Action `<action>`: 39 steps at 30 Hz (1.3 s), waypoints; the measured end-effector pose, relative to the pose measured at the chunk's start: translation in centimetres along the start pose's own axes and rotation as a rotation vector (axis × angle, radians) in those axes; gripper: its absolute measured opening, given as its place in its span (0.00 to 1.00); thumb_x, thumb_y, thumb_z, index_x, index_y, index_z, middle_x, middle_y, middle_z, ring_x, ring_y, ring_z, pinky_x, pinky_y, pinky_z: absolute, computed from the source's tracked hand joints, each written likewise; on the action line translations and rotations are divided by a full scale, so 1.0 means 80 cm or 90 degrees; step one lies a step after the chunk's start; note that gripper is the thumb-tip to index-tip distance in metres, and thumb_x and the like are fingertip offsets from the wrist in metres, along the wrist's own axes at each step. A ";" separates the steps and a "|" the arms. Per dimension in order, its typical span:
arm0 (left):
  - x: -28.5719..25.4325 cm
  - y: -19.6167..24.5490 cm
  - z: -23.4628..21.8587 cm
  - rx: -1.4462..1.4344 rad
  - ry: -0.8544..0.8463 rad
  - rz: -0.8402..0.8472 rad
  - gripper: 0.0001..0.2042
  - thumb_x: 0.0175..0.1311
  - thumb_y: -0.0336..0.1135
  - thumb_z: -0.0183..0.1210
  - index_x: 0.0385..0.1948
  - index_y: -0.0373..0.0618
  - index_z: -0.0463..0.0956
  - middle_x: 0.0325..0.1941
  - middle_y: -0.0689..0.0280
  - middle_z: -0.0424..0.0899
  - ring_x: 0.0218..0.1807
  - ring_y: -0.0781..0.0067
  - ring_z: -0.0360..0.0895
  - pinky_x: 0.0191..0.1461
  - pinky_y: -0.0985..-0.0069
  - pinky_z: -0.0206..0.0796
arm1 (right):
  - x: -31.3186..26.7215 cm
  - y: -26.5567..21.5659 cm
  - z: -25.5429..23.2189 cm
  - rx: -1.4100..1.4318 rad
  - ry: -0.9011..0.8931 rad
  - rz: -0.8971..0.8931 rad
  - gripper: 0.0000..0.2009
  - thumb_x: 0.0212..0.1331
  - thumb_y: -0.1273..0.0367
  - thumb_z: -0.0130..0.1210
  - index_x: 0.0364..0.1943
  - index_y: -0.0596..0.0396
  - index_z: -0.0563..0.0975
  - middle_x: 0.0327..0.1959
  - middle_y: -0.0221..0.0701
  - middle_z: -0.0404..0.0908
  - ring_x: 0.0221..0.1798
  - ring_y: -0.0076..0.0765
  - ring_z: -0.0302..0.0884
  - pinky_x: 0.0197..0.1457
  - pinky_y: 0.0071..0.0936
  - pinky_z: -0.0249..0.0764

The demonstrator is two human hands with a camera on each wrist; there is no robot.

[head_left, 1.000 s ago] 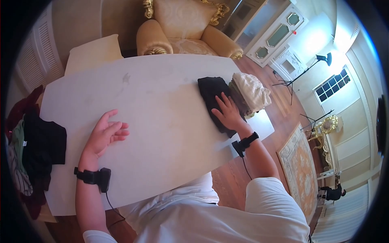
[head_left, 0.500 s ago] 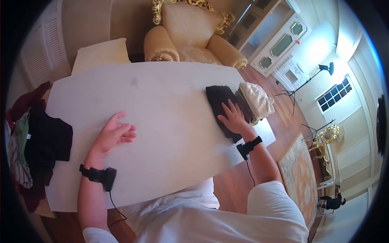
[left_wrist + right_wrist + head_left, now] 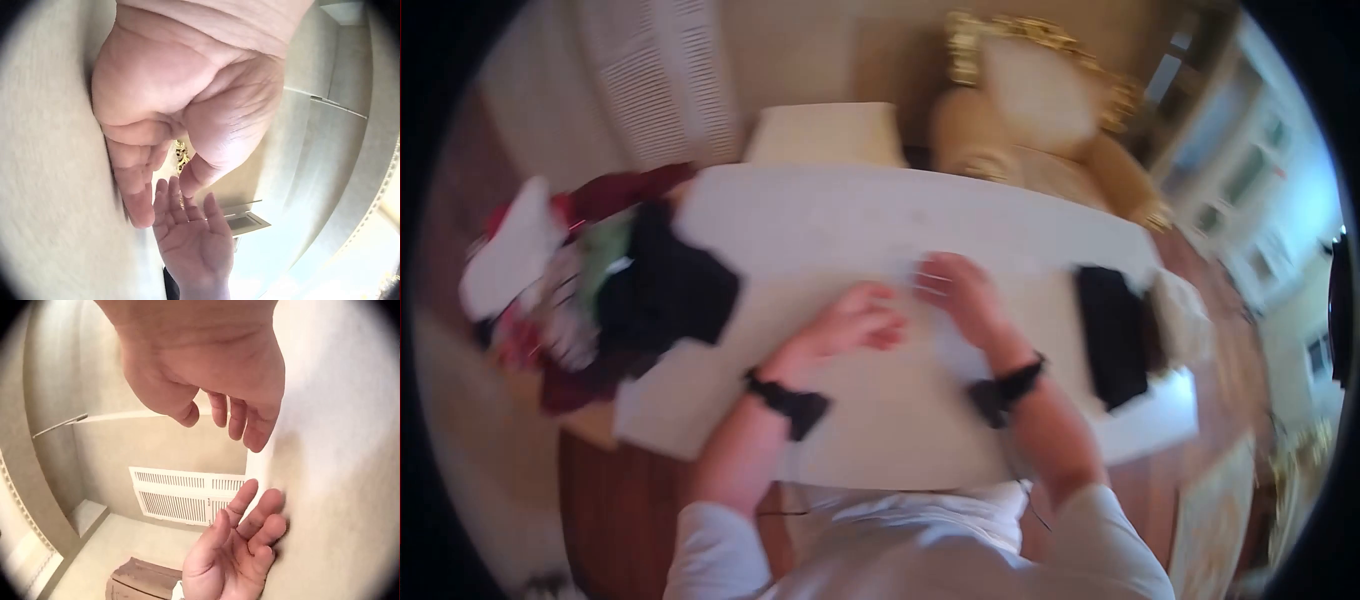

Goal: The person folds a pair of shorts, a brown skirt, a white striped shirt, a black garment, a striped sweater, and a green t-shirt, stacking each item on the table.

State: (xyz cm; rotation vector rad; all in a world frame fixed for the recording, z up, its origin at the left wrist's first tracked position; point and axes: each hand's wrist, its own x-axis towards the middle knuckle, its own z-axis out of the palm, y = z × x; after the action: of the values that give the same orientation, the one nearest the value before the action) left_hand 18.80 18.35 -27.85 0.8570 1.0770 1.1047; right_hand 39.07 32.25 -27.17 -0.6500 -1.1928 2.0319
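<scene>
Both hands are over the middle of the white table [image 3: 870, 420], holding nothing. My left hand [image 3: 850, 325] has its fingers loosely bent, its edge close to the tabletop in the left wrist view. My right hand [image 3: 962, 300] is just beside it, fingers relaxed and pointing toward the left one; the head view blurs it. To the right lies a folded black garment [image 3: 1112, 335], next to a folded cream garment [image 3: 1182, 320]. On the left, a black garment [image 3: 670, 285] tops a loose heap with a green garment [image 3: 605, 255] and dark red cloth [image 3: 630, 192].
A white cloth [image 3: 515, 255] sits on the heap's far left side. Beyond the table stand a gold-trimmed armchair [image 3: 1040, 130] and a pale covered surface [image 3: 825, 135]. Each wrist wears a black camera strap [image 3: 785, 400] with a cable.
My right hand has left the folded black garment and come left to the table's middle, near the left hand. The head view has turned left, showing more of the clothes heap.
</scene>
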 end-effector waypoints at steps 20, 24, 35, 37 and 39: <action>-0.005 0.024 0.007 0.001 0.012 -0.032 0.21 0.78 0.40 0.59 0.64 0.42 0.64 0.59 0.50 0.82 0.53 0.59 0.87 0.58 0.63 0.81 | 0.005 0.018 0.001 -0.102 -0.001 -0.055 0.12 0.78 0.64 0.54 0.50 0.61 0.78 0.46 0.36 0.84 0.46 0.31 0.85 0.51 0.30 0.86; -0.005 0.021 0.009 0.018 0.029 -0.024 0.21 0.78 0.40 0.58 0.65 0.42 0.65 0.59 0.51 0.82 0.53 0.59 0.87 0.58 0.64 0.81 | 0.005 0.020 0.004 -0.128 -0.006 -0.078 0.12 0.78 0.64 0.54 0.49 0.62 0.78 0.44 0.35 0.84 0.45 0.30 0.85 0.50 0.29 0.86; -0.006 -0.013 0.010 0.176 0.186 0.078 0.12 0.77 0.32 0.57 0.56 0.38 0.73 0.53 0.56 0.83 0.48 0.66 0.87 0.53 0.68 0.82 | 0.006 0.024 0.002 -0.131 -0.017 -0.078 0.11 0.78 0.65 0.54 0.48 0.61 0.78 0.44 0.35 0.83 0.45 0.30 0.84 0.50 0.30 0.85; -0.010 -0.023 -0.019 0.245 0.262 0.114 0.12 0.76 0.34 0.60 0.54 0.39 0.76 0.54 0.58 0.85 0.48 0.67 0.87 0.53 0.68 0.81 | 0.009 0.028 0.000 -0.138 -0.014 -0.093 0.12 0.78 0.64 0.54 0.47 0.63 0.78 0.42 0.36 0.85 0.42 0.30 0.85 0.48 0.29 0.86; -0.027 -0.012 -0.040 0.410 0.383 0.126 0.12 0.73 0.32 0.61 0.53 0.39 0.77 0.55 0.59 0.84 0.50 0.66 0.86 0.54 0.70 0.80 | 0.008 0.026 0.002 -0.144 -0.020 -0.097 0.12 0.78 0.65 0.55 0.46 0.63 0.78 0.41 0.35 0.84 0.42 0.29 0.85 0.48 0.28 0.86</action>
State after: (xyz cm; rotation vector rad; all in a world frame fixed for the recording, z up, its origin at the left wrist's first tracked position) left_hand 15.78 16.08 -29.10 1.1835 1.9466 1.2331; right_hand 37.91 31.94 -28.96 -0.6163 -1.4597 1.8020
